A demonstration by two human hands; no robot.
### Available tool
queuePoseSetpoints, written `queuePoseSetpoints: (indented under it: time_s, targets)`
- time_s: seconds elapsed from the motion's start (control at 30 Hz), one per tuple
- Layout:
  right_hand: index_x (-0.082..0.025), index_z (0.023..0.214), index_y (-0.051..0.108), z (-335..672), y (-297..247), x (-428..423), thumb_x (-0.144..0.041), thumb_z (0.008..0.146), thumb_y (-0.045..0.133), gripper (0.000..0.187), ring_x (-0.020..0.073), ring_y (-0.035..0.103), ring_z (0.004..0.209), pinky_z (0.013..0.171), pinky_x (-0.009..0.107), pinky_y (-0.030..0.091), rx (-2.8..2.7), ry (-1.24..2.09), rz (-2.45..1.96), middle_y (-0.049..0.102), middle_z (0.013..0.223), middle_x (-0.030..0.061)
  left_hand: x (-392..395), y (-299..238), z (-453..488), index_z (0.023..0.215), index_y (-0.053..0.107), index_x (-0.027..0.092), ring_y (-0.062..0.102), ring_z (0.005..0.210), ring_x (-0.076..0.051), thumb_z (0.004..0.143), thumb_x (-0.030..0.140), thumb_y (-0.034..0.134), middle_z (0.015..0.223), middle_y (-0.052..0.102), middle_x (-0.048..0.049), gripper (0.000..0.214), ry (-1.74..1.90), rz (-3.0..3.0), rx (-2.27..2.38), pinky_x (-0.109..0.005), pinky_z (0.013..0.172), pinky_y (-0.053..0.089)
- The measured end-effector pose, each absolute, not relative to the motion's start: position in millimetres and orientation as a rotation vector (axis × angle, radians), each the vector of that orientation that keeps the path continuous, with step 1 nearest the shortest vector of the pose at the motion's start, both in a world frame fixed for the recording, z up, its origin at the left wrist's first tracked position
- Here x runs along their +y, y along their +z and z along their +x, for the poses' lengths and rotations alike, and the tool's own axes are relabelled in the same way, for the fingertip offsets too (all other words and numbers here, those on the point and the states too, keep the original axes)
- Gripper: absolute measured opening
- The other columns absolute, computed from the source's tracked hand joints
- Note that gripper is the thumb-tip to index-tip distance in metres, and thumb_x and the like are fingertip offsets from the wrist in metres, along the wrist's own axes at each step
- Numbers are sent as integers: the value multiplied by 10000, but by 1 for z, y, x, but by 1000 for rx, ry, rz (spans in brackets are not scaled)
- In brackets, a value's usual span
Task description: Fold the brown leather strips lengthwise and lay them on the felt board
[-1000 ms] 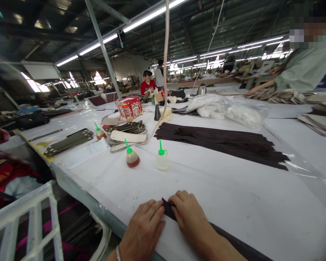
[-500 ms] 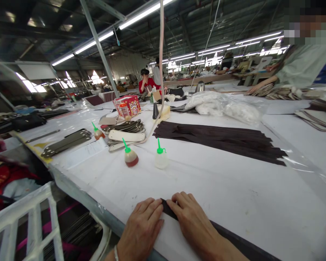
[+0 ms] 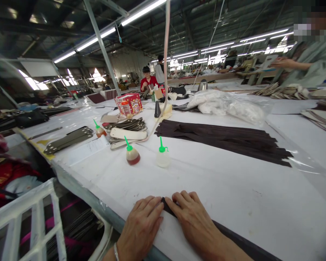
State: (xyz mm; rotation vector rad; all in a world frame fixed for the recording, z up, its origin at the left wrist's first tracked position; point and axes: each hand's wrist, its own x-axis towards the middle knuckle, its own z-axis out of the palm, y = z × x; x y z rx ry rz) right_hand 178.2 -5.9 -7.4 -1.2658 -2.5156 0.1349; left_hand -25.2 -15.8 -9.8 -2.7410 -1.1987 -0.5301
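The long white table (image 3: pixel 233 195), smooth and faintly glossy under a clear plastic sheet, carried everything else. Across its middle lay a broad fan of dark brown strips (image 3: pixel 228 139), flat, matte and narrow, overlapping like slats. Beyond that pile sat a crumpled clear bag of white stuffing (image 3: pixel 228 107); to the pile's left, a heap of long rounded tabs (image 3: pixel 127 130), grey and cream. Nearer than the pile stood two small squeeze bottles with green nozzles, one reddish-brown (image 3: pixel 132 155), one pale (image 3: pixel 163 157).

At the table's near edge, well apart from the pile, a single dark strip (image 3: pixel 233 239) ran off to the right. The left hand (image 3: pixel 141 228) lay flat, fingers together, fingertips pressing beside the strip's end; the right hand (image 3: pixel 192 219) lay palm-down over the strip itself, fingers narrow and pinning it. Neither gripped anything. Pressing such a thin, limp piece well probably called for even, firm fingertip pressure along the edge, keeping it straight.
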Motion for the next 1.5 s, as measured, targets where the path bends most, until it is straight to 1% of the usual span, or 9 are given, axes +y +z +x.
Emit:
queuePoseSetpoints:
  time_s: [0.23,0.6,0.8,0.9,1.1,1.23,1.33,1.4,1.5]
  targets:
    - [-221,1302,483,178,-7,-5,-54,885,540,453,226,455,946,813,373,289,-2534,186,-1293,560,1057,44,-17,-7,-25,1219,543,156,539,1129,-248,924,121,429,1249,593,-84,319,-543,-2755,-1238,-454,934,514]
    - [-234,1295,480,178,-9,-6,-86,895,521,428,236,477,932,810,405,320,-2564,109,-1257,572,1043,53,-19,-8,-24,1226,551,179,543,1122,-239,919,126,445,1244,596,-70,329,-600,-2743,-1275,-437,939,509]
    - [-246,1346,424,180,-28,-10,-11,866,451,535,290,466,1112,950,491,310,-2581,-51,-1162,566,1173,75,-20,-5,-27,1232,559,192,548,1124,-254,907,128,452,1247,574,-106,348,-550,-2697,-1319,-444,928,520]
    - [-235,1345,417,179,-28,-10,4,859,446,542,292,458,1146,978,498,296,-2577,-91,-1134,561,1193,79,-19,-3,-28,1229,559,200,540,1144,-244,900,121,449,1278,556,-102,356,-538,-2705,-1298,-430,946,515]
    - [-183,1286,472,177,-2,-3,-30,877,484,437,239,513,911,801,409,336,-2588,41,-1294,595,1023,60,-14,8,-25,1164,572,179,467,1250,-236,892,95,438,1359,521,-78,315,-466,-2815,-1205,-434,1018,462]
    - [-178,1072,572,182,1,0,10,839,474,315,235,497,889,778,378,320,-2553,93,-1375,585,975,54,-8,15,-23,1112,582,184,504,1206,-207,876,66,426,1257,599,-69,306,-482,-2916,-1132,-400,1005,465]
    - [-176,959,573,188,1,0,25,831,476,258,225,492,861,767,353,329,-2583,106,-1314,571,944,48,-4,17,-22,1066,587,186,523,1167,-199,859,48,412,1200,622,-70,304,-507,-2967,-1118,-382,989,468]
    - [-171,934,564,193,2,-2,28,841,476,237,217,489,835,758,341,339,-2608,73,-1256,560,924,46,-2,16,-21,1089,579,189,527,1151,-198,838,31,407,1181,623,-71,343,-516,-2992,-1126,-384,994,460]
    - [-166,920,553,201,5,-5,-5,881,488,178,205,484,802,769,339,351,-2662,-3,-1141,547,896,38,-1,13,-18,1239,514,194,539,1114,-195,819,4,385,1129,627,-67,479,-548,-2985,-1174,-387,981,464]
